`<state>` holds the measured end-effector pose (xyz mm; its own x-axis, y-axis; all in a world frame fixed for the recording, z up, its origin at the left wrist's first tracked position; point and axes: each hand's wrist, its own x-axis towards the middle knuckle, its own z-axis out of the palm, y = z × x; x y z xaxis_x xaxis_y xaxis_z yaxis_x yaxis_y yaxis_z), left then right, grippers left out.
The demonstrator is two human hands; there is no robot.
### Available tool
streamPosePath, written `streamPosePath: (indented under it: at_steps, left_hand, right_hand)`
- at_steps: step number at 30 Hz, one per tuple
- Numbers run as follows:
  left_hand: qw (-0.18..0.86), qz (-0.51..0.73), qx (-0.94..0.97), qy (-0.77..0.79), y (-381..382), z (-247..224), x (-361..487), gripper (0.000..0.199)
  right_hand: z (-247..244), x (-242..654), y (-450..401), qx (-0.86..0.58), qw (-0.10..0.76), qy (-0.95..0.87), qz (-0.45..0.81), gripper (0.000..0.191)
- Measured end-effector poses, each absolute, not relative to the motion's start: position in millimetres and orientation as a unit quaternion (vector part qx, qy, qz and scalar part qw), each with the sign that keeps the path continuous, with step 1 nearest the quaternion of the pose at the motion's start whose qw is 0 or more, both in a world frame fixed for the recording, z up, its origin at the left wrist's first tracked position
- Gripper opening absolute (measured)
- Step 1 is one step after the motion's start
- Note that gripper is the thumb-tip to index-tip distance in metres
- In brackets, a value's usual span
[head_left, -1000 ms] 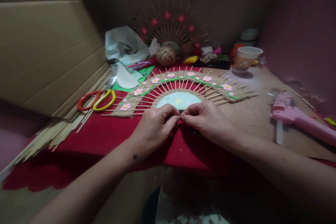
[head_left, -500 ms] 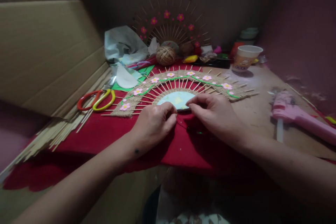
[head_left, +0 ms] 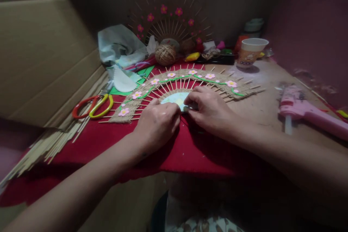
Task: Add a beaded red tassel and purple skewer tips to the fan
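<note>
A fan-shaped piece of thin sticks and woven twine (head_left: 130, 107), with pink flowers and a green wavy line, lies on the red cloth. At its base is a pale blue half-round piece (head_left: 174, 98). My left hand (head_left: 160, 121) is closed at the lower left edge of that half-round, knuckles up. On the lower right edge, my right hand (head_left: 208, 107) has its fingers pinched together. What is between the fingertips of either hand is too small to make out.
Orange and yellow-handled scissors (head_left: 101, 107) and loose sticks (head_left: 51, 143) lie left. Behind are a twine ball (head_left: 165, 54), a second flowered fan (head_left: 171, 25) and a paper cup (head_left: 251, 52). A pink glue gun (head_left: 307, 110) is at right.
The whole view has shifted a little. My right hand has moved inward over the half-round, closer to my left hand, which has turned slightly with its fingers curled more.
</note>
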<state>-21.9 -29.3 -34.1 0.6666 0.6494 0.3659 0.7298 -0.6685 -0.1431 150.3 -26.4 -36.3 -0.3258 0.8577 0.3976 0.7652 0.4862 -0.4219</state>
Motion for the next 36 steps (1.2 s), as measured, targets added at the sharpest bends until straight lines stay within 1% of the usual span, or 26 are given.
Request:
streamPosePath:
  at_steps: [5, 10, 13, 16, 19, 22, 27, 36]
  left_hand:
    - [0.165, -0.131, -0.9, -0.381, -26, -39, -21, 0.025]
    - [0.144, -0.132, -0.901, -0.388, -27, -39, -18, 0.028]
    - [0.139, -0.129, -0.9, -0.393, -28, -38, -16, 0.027]
    - [0.161, -0.111, -0.897, -0.396, -29, -38, -16, 0.027]
    - [0.162, -0.111, -0.891, -0.408, -30, -36, -16, 0.02]
    - [0.13, -0.129, -0.88, -0.438, -30, -34, -15, 0.009]
    - [0.066, -0.119, -0.871, -0.472, -26, -30, -12, 0.008]
    - [-0.013, -0.132, -0.882, -0.452, -28, -25, -18, 0.004]
  right_hand:
    - [-38, 150, -25, -0.497, 0.293, -0.813, 0.072, 0.011]
    - [-38, 149, -25, -0.492, 0.296, -0.816, 0.066, 0.01]
    - [-39, 148, -25, -0.492, 0.3, -0.815, 0.061, 0.01]
    - [-38, 148, -25, -0.494, 0.297, -0.815, 0.059, 0.011]
    - [-38, 148, -24, -0.496, 0.29, -0.817, 0.058, 0.012]
    - [-37, 148, -25, -0.497, 0.282, -0.819, 0.057, 0.012]
    - [-35, 147, -25, -0.506, 0.264, -0.819, 0.058, 0.012]
    - [-35, 147, -24, -0.501, 0.265, -0.822, 0.06, 0.008]
